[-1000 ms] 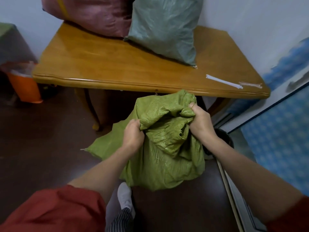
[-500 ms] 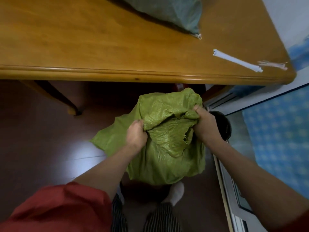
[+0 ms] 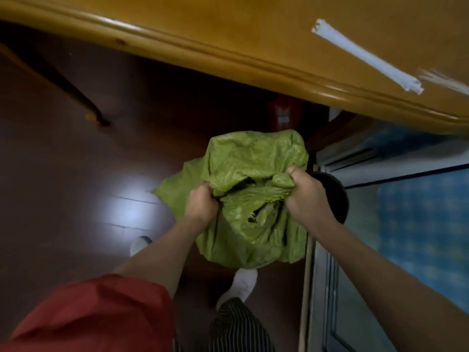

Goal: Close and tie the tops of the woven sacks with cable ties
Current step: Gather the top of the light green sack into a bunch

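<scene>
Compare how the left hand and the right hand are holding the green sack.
The left hand is closed on the left side of the green sack, while the right hand is closed on its right side. The left hand is seen from its back, fingers hidden in the folds; the right hand shows its thumb on top. The left arm ends in a red sleeve; the right arm looks bare. Both hands bunch fabric at the sack's top.
</scene>
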